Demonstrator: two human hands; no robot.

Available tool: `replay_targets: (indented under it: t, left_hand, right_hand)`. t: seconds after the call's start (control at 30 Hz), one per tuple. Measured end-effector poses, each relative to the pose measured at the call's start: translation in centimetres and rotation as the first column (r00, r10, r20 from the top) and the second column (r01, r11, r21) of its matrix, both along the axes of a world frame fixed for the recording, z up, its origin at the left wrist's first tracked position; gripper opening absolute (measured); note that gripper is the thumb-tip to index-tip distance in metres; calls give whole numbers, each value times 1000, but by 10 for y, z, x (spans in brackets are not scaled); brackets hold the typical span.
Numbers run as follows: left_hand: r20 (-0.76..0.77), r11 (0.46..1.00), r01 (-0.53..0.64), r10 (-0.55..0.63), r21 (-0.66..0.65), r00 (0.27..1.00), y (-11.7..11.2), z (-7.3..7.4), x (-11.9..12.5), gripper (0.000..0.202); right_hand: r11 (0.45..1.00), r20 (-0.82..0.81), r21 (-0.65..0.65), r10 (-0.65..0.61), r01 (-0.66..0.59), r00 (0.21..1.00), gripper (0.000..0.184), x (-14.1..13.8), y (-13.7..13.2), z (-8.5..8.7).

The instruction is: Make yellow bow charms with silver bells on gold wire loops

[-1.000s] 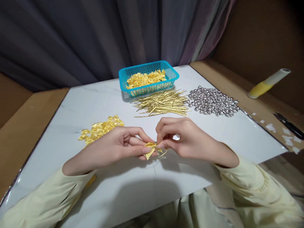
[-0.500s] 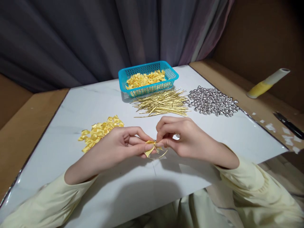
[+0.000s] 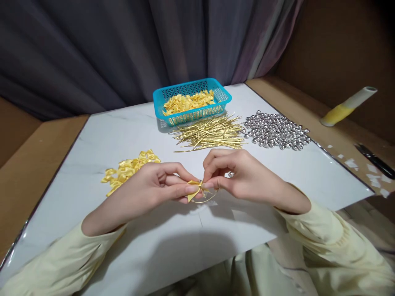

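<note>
Yellow ribbon bow [image 3: 193,194], surely light, soft and easily creased, hangs above the desk [image 3: 92,148] as our left hand [image 3: 163,185] pinches one wing closed and our right hand [image 3: 233,172] nips its gathered middle, the safest hold, gold cord [image 3: 202,202] looping below!

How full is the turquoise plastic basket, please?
Partly full: the yellow ribbon pieces in the turquoise plastic basket lie below its rim, and its perforated back wall shows above them.
</note>
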State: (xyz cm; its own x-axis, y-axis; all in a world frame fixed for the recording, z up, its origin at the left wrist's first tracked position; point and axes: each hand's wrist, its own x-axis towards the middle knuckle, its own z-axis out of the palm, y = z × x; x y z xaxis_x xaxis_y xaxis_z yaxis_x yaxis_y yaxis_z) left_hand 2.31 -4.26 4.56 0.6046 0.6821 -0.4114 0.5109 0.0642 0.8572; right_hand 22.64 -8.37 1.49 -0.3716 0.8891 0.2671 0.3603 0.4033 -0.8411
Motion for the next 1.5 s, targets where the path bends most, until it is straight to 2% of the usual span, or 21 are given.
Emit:
replay_targets:
  t: [0.2, 0.63, 0.77, 0.9, 1.0, 1.17, 1.23, 1.3, 1.4, 1.5]
  left_hand:
    - [22, 1000, -1, 1, -12, 1000, 0, 2, 2, 9]
    - [-43, 995, 10, -5, 103, 999, -3, -2, -1, 19]
    - [-28, 989, -53, 57, 135, 998, -1, 2, 0, 17]
    - [-14, 976, -117, 122, 186, 992, -1, 8, -2, 15]
    - [8, 956, -155, 158, 251, 987, -5, 13, -3, 16]
    - [75, 922, -252, 241, 295, 968, -12, 24, -5, 18]
    - [100, 907, -274, 255, 320, 962, -14, 28, -8, 18]
    - [121, 904, -253, 225, 344, 967, -14, 31, -11, 18]
    - [141, 898, -234, 194, 374, 971, -15, 34, -15, 19]
    - [162, 874, -270, 222, 404, 961, -17, 35, -18, 22]
  right_hand:
    - [1000, -4, 9, -13, 13, 1000, 11, 0, -1, 0]
    - [999, 16, 17, -40, 39, 999, 19, -1, -2, -2]
    - [998, -13, -7, -59, 59, 998, 13, 1, -1, -1]
    - [994, -111, -80, -88, 79, 990, 31, 1, 0, -2]
    - [990, -187, -126, -87, 64, 979, 36, 1, 1, -2]
    - [971, -251, -227, -137, 79, 958, 20, 7, 7, -5]
    - [968, -221, -251, -82, 25, 972, 15, 8, 10, -9]
    - [954, -197, -271, 75, -128, 977, 21, 5, 12, -12]
    - [888, -227, -305, 283, -344, 932, 32, -5, 8, -12]
    - [811, -298, -380, 348, -445, 889, 18, -13, 1, -9]
